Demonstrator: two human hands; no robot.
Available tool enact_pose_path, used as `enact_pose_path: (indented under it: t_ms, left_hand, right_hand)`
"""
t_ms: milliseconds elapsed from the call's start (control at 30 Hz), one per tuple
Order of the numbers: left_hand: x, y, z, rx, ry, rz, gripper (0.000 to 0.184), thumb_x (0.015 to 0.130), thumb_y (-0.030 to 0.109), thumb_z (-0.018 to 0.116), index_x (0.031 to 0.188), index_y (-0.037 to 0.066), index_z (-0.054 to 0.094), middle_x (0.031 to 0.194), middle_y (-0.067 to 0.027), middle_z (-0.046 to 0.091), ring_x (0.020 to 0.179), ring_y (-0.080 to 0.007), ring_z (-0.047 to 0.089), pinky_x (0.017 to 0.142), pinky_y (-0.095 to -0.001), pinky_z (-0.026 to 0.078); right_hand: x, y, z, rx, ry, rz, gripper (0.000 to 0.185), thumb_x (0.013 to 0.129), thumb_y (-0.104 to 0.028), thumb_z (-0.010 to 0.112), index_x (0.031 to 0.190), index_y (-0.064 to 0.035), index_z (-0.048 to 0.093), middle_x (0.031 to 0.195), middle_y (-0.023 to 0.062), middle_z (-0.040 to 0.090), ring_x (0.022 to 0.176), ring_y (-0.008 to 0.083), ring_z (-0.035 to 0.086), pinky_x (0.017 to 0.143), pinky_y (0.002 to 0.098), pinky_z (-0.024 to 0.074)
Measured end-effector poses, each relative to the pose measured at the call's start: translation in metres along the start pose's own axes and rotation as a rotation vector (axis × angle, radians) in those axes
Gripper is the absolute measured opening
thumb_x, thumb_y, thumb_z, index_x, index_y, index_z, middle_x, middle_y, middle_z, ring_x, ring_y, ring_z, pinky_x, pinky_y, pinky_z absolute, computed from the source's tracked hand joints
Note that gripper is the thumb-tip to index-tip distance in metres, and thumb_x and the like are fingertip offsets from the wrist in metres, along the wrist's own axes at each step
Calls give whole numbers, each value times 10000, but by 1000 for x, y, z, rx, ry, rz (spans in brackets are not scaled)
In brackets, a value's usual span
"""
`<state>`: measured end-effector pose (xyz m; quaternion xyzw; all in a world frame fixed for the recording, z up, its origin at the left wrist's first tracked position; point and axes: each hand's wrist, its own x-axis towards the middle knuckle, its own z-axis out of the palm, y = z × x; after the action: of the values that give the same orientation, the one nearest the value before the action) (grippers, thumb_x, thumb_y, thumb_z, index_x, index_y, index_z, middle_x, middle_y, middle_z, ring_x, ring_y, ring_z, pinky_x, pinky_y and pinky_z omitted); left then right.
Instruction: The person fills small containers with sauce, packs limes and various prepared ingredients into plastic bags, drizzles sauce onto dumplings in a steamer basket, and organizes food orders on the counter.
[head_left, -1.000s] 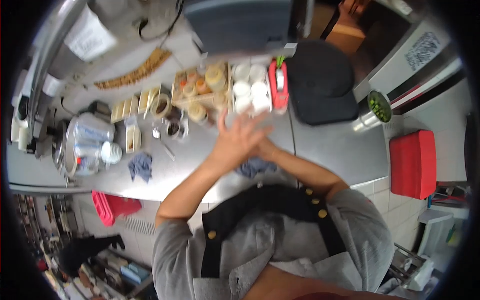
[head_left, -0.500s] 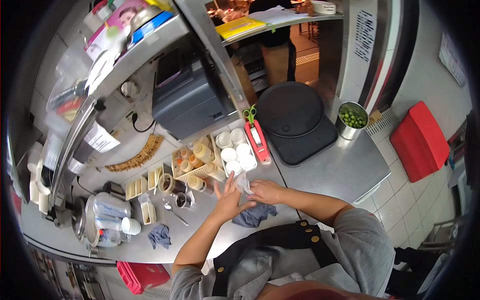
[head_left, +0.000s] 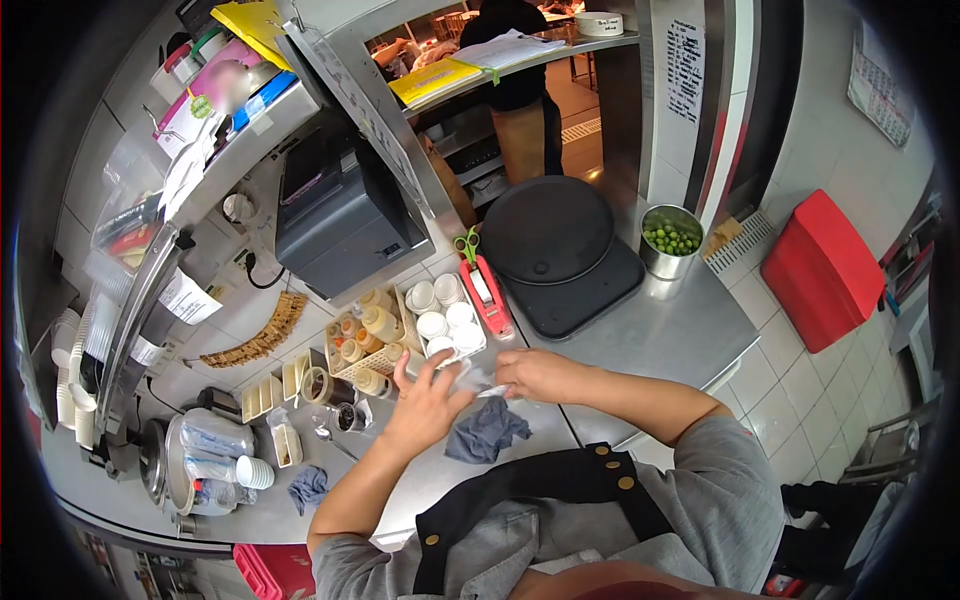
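Note:
Above the steel counter my right hand [head_left: 540,376] pinches a thin, clear piece of plastic [head_left: 472,377], like a small bag or film; its exact kind I cannot make out. My left hand [head_left: 424,408] is beside it with fingers spread, the index finger and thumb close to the plastic. Whether they touch it I cannot tell. Just below both hands lies a crumpled grey-blue cloth [head_left: 487,432]. Ahead of them is a white tray [head_left: 467,352] of round white tubs, with a basket [head_left: 348,375] of sauce bottles to its left.
A black scale [head_left: 575,295] and a metal pot [head_left: 670,262] of green pieces stand to the right. Beside the tray is a red tape dispenser [head_left: 487,300] with green-handled scissors [head_left: 467,243]. A dark grey printer [head_left: 345,225] sits behind. Beyond the pass-through stands another person [head_left: 522,130].
My left hand has moved slightly left and its fingers have shifted. The plastic now stretches lower between my hands. The whole view has shifted a little.

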<state>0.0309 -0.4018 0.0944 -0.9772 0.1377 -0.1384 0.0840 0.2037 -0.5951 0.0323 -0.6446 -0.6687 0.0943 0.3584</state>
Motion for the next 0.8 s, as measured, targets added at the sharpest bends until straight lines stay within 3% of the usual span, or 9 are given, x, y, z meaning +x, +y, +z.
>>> enact_pose_path:
  t_ms: [167,300,333,433,500,600,667,733,800]
  left_hand:
    - [-13,-33,6,103,450,255,216,737,219,754,929,275,673,1243,-10,530,1278,-255,507,1086,-608,281]
    - [-11,-45,52,-28,651,101,219,774,167,747,966,235,665,1254,-76,512,1234,-247,537,1059,-555,372]
    - [-14,-38,91,-29,651,107,219,774,167,747,966,235,665,1254,-76,512,1234,-247,537,1059,-555,372]
    - [-9,7,168,-1202,447,-562,173,907,116,665,1075,159,672,1380,-129,482,1222,-279,560,1059,-480,415]
    - [24,50,146,-1109,541,-582,172,968,105,591,1134,86,630,1215,-118,586,1057,-244,616,894,-419,475]
    - [48,74,128,-1020,626,-589,198,1028,94,517,1194,13,587,1049,-107,690,892,-210,673,730,-359,535]
    - [41,69,126,-1065,126,-886,168,1021,97,519,1124,26,631,993,-81,713,811,-240,685,664,-404,525]
    - [47,59,112,-802,-88,-837,162,1005,96,553,1121,48,656,1044,-95,707,870,-270,688,690,-415,534]
    - [49,55,98,-538,-289,-769,162,989,96,587,1118,71,681,1096,-108,701,928,-301,691,715,-426,543]
  right_hand:
    - [-11,-31,-35,305,-164,99,179,839,-135,788,936,-16,694,911,87,637,828,244,664,733,375,510]
    - [-2,-46,-26,574,-141,37,142,868,-113,790,927,-22,699,845,34,644,772,132,646,667,311,491]
    - [4,-47,-13,765,-51,73,125,881,-100,785,931,-20,703,836,15,658,754,95,627,653,284,485]
    - [32,-53,21,1135,290,132,86,909,-62,762,925,-1,704,853,2,682,738,43,605,638,229,477]
    - [48,-42,37,1206,687,240,48,931,-26,733,909,5,703,878,25,717,719,31,606,648,196,485]
    - [53,-8,58,979,903,313,48,926,-19,733,903,11,702,853,0,700,742,19,601,628,203,470]
    - [46,15,63,815,901,447,100,883,-87,782,878,-13,714,793,12,688,702,76,631,605,263,476]
    - [38,32,68,313,864,600,165,825,-163,820,850,-36,717,759,58,663,672,184,650,603,332,481]
    - [27,39,64,253,754,644,175,810,-185,824,842,-49,719,777,75,667,673,230,648,617,349,490]
